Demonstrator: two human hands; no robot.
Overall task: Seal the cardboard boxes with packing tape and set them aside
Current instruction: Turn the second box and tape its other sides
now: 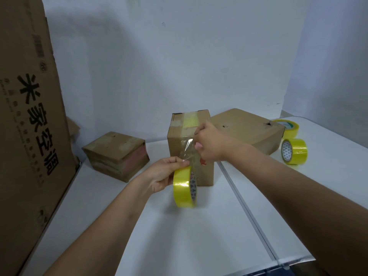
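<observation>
A tall cardboard box [178,142] stands upright in the middle of the white table [179,236], with yellowish tape across its top. My left hand [163,176] grips a yellow roll of packing tape [184,188] just in front of the box. A clear strip of tape [188,147] runs up from the roll to my right hand [211,144], which pinches its free end against the box's front face.
A low sealed box [116,155] lies at the left and a flat wide box [249,129] at the back right. Two more tape rolls [294,151] [287,127] sit at the right. A big printed carton [25,116] stands along the left edge.
</observation>
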